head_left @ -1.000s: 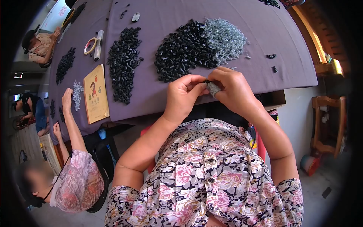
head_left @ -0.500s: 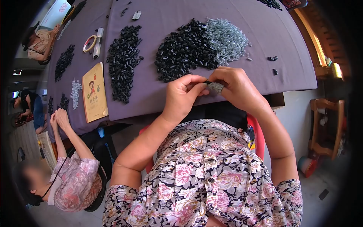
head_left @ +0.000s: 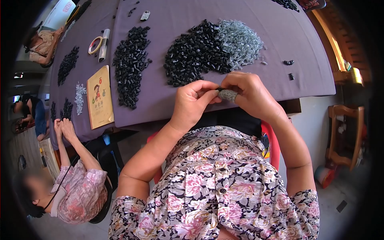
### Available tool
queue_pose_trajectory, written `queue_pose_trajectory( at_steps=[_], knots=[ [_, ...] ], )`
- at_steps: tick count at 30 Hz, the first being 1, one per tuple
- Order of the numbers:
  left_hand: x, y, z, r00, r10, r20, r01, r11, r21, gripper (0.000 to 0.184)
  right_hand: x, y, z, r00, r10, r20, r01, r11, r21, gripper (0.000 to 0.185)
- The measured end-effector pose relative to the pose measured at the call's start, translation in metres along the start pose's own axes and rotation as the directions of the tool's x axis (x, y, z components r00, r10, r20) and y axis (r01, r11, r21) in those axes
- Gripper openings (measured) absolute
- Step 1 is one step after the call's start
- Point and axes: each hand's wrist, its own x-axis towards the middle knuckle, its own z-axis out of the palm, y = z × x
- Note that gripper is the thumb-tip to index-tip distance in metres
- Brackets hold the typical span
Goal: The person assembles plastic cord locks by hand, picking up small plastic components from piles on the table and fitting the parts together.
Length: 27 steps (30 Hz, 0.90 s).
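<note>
My left hand (head_left: 192,102) and my right hand (head_left: 252,94) meet just over the table's near edge. Their fingertips pinch a small black plastic piece (head_left: 219,89) between them; fingers cover most of it. A greyish wrap (head_left: 228,95) covers my right thumb. Right beyond my hands lies a heap of small black tube-shaped plastic pieces (head_left: 192,58). Against its right side rests a heap of small shiny, spring-like pieces (head_left: 242,42). Further left, a long heap of black pieces (head_left: 130,66) stretches across the cloth.
A purple-grey cloth (head_left: 296,48) covers the table. At left lie a yellowish booklet (head_left: 101,98), a tape roll (head_left: 95,45) and a clear roll (head_left: 104,46). Several loose black bits (head_left: 288,62) are at right. A co-worker (head_left: 80,192) sits at lower left, hands at small heaps.
My hands stay together with only a slight shift of the fingers and right thumb around the black piece. The co-worker's hands have moved slightly.
</note>
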Motion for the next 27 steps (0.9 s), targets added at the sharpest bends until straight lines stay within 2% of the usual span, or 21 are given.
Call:
queue_pose_trajectory(
  at_steps=[5, 8, 14, 17, 20, 26, 27],
  knots=[
    [-0.004, 0.0, 0.003, 1.0, 0.001, -0.026, -0.001, 1.0, 0.009, 0.017, -0.002, 0.004, 0.006, 0.98, -0.185, -0.079, 0.177, 0.98, -0.09, 0.011],
    [-0.012, 0.006, 0.009, 0.999, 0.013, -0.041, -0.014, 1.0, -0.025, 0.017, -0.004, 0.001, 0.003, 0.978, -0.198, -0.062, 0.189, 0.974, -0.127, 0.011],
    [-0.014, 0.012, 0.012, 0.999, 0.025, -0.027, -0.025, 1.0, 0.0, 0.016, -0.007, -0.006, -0.011, 1.0, -0.015, 0.016, 0.014, 0.998, 0.062, 0.017],
    [-0.016, 0.012, 0.013, 0.998, 0.052, -0.02, -0.052, 0.999, 0.009, 0.016, -0.009, -0.001, -0.01, 0.999, 0.024, 0.033, -0.029, 0.988, 0.151, 0.016],
    [-0.018, 0.018, 0.014, 0.998, 0.067, 0.006, -0.067, 0.997, 0.028, 0.015, -0.01, -0.008, -0.015, 0.982, 0.132, 0.136, -0.163, 0.955, 0.248, 0.007],
    [-0.025, 0.021, 0.015, 0.997, 0.058, 0.048, -0.059, 0.998, 0.027, 0.015, -0.008, 0.004, -0.021, 0.962, 0.08, 0.26, -0.153, 0.95, 0.274, 0.011],
    [-0.026, 0.02, 0.015, 0.997, 0.058, 0.049, -0.059, 0.998, 0.015, 0.016, -0.007, 0.008, -0.019, 0.966, 0.057, 0.251, -0.142, 0.932, 0.333, 0.013]
  ],
)
